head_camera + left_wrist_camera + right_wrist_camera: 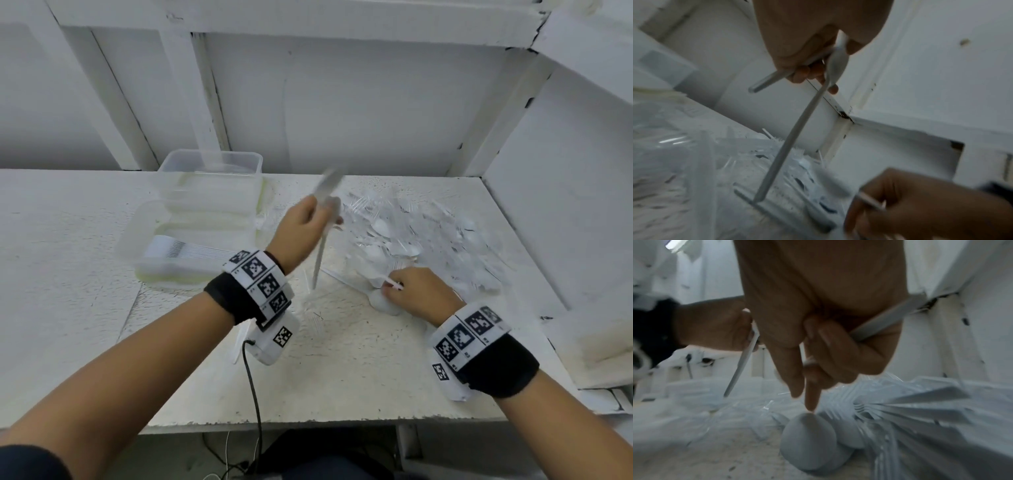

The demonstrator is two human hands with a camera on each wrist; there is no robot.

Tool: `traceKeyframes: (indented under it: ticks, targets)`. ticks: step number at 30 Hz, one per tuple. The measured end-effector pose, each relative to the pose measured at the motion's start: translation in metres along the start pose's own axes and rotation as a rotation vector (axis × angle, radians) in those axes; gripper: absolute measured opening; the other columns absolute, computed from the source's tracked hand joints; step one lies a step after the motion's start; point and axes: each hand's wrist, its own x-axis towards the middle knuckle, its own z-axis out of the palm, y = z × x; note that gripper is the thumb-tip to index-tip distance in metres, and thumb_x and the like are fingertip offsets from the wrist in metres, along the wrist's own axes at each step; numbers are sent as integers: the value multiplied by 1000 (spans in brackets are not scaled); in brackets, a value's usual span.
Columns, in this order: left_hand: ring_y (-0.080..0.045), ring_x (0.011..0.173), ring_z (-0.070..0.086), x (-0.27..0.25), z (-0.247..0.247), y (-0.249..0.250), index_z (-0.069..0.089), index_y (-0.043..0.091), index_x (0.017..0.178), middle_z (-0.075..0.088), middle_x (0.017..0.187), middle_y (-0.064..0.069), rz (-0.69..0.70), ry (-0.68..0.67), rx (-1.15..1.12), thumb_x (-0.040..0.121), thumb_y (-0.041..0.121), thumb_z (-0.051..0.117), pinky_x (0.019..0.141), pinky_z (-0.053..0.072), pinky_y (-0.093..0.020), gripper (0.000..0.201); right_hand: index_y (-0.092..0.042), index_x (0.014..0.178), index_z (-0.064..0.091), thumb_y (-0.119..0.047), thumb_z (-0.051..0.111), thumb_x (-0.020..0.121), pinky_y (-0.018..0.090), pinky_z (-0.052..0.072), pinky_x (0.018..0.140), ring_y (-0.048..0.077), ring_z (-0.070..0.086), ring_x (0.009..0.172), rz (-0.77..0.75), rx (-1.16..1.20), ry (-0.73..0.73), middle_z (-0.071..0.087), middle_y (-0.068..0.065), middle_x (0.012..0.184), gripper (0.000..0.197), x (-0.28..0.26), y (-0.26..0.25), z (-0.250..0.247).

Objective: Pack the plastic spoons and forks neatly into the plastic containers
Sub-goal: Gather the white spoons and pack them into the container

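Observation:
My left hand (308,222) is raised above the table and grips two white plastic spoons (320,253), one handle pointing down and one up. In the left wrist view the long handle (789,138) hangs from the left hand (809,71). My right hand (407,291) rests at the near edge of the loose cutlery pile (428,233). Its curled fingers (838,356) hold a spoon handle (885,318) while a straight finger touches the bowl of a spoon (807,439) lying on the table. A clear container (147,260) at the left holds a neat row of cutlery.
More clear containers (212,168) stand behind the near one, against the back wall. A white side wall (561,205) bounds the table on the right. A few single pieces of cutlery (339,279) lie on the table between my hands. A black cable (253,387) hangs from my left wrist.

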Motion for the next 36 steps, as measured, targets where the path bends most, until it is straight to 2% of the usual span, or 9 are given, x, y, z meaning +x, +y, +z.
traceKeyframes:
  ticks: [3,9,16,18,22,27,30,33,36]
  targets:
    - [4,66,52,9,-12,-4,59,17,91,63,79,7,-134,179,-142,98,23,42,57,38,-14,19,-12,90,66,-24,44,92,26,37,56,22,58,74,34,-214,14,59,3,79,25,-1,-4,7]
    - [-14,69,60,3,-26,-14,49,16,97,62,78,-4,-285,174,-360,100,24,38,62,49,-25,14,-17,123,44,-46,55,87,28,43,64,23,60,90,-3,-443,-4,53,6,112,48,-15,-9,15]
    - [-11,51,47,-3,-24,-22,43,16,97,45,64,1,-375,182,-295,95,47,41,59,48,-29,31,-14,128,37,-41,46,94,32,49,71,23,60,90,-64,-421,-37,59,7,105,45,-22,-10,25]
    - [-11,53,41,-3,-21,-26,42,14,99,41,66,2,-372,156,-232,95,41,45,53,43,-25,27,-13,125,41,-42,43,95,33,50,73,22,59,88,-49,-383,-43,58,7,106,42,-22,-10,27]
    - [-13,56,40,-5,-20,-30,45,8,99,44,71,-2,-339,93,-101,96,14,40,51,38,-25,9,-12,103,55,-23,53,91,22,38,55,14,50,67,20,-99,-41,54,-1,81,16,-21,-10,17]
    - [-12,52,40,-13,-18,-22,37,23,79,45,68,-2,-303,12,-18,99,31,40,47,36,-23,21,-17,71,51,-21,59,89,19,33,52,9,45,59,-96,259,98,50,-5,69,20,-27,-16,-24]
    - [-12,55,36,-9,-14,-24,44,13,85,41,68,1,-183,-96,228,97,31,46,50,32,-24,21,-15,65,46,-22,55,92,17,33,43,6,39,49,-92,637,235,43,-4,60,30,-27,-17,-42]
    - [-11,58,40,-3,-4,-30,53,8,88,44,66,4,-122,-236,435,94,24,50,54,31,-22,18,-18,70,43,-22,45,97,17,31,42,10,37,54,5,879,351,40,-2,64,27,-20,-16,-46]
    - [-14,62,43,1,10,-33,50,12,83,46,65,4,-82,-321,589,93,22,50,51,28,-18,14,-17,97,48,-24,34,101,30,54,68,17,59,76,56,1086,332,59,7,87,17,-18,-20,-45]
